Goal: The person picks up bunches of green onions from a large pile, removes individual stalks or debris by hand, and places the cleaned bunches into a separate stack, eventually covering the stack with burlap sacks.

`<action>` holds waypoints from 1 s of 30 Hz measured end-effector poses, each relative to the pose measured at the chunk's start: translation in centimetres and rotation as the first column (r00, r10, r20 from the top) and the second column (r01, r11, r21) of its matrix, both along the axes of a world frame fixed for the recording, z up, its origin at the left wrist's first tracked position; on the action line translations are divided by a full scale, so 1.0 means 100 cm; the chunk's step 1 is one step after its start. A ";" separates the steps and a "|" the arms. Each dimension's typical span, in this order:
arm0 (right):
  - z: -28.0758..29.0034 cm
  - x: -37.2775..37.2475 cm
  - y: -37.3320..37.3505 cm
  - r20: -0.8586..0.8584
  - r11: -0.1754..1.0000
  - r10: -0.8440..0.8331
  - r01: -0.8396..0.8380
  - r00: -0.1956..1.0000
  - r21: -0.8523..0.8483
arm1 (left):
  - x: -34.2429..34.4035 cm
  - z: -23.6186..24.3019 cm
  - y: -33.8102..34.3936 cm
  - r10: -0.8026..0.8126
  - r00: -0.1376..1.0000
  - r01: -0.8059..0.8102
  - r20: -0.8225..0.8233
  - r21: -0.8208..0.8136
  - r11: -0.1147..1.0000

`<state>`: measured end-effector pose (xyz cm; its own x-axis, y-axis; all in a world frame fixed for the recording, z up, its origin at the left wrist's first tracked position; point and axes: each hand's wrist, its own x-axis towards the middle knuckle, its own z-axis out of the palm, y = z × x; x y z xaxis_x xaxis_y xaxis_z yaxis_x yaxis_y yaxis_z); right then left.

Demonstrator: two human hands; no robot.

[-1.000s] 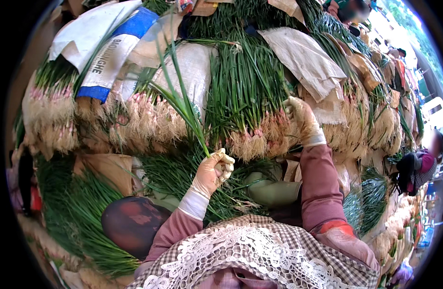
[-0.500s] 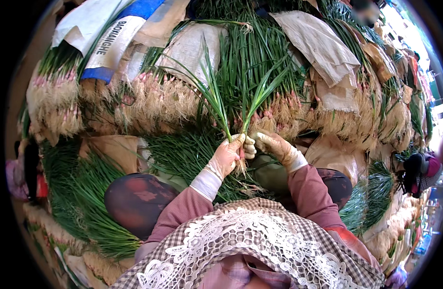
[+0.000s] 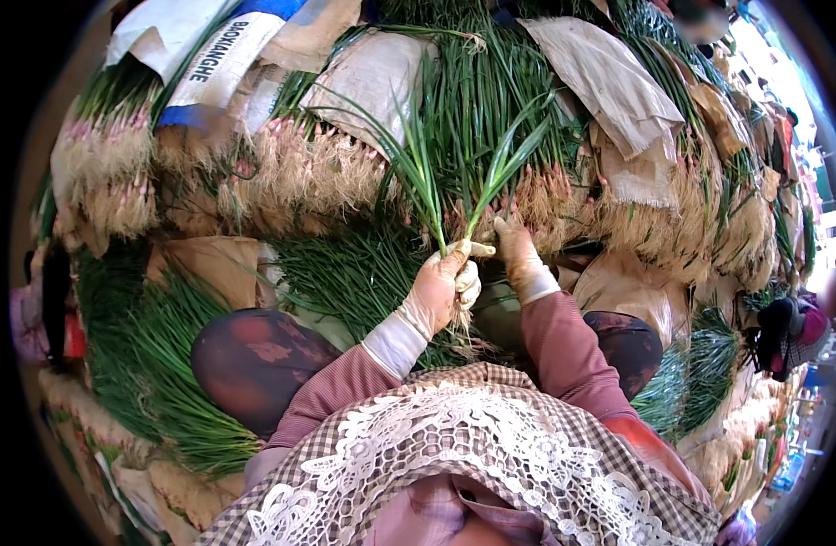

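My left hand [image 3: 447, 283], in a pale glove, is closed around a few green garlic plants [image 3: 447, 227] held upright above my lap. Their long leaves fan out in a V over the pile, and the pale roots [image 3: 461, 318] hang below my fist. My right hand [image 3: 518, 250], also gloved, is just right of them, reaching forward to the hanging roots of the stacked green garlic [image 3: 550, 205]. Its thumb and fingers look extended, with nothing visible in them; the fingertips are partly hidden against the roots.
Ahead, a long stack of green garlic is partly covered by woven sacks [image 3: 609, 82] and brown paper [image 3: 714, 118]. Between my knees [image 3: 263, 364] lie loose green leaves [image 3: 345, 287], with another green heap [image 3: 181, 373] at left. A dark and magenta bundle [image 3: 791, 332] is at far right.
My right hand has moved forward, away from my left hand, to the stacked roots. My left hand has shifted slightly right, still gripping the green garlic.
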<state>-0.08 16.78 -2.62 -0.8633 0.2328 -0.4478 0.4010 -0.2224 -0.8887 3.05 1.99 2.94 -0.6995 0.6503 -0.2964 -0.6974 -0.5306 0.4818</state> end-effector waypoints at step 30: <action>0.006 0.023 -0.026 0.262 0.151 0.876 -0.747 0.405 0.648 | 0.007 0.018 -0.023 -0.202 0.955 0.252 -0.217 0.233 0.939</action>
<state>2.21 14.18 -2.05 -0.7597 -0.5160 -0.3957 -0.1409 0.7247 -0.6746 3.76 -0.29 4.73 -0.5508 0.8344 0.0219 -0.7242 -0.4908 0.4844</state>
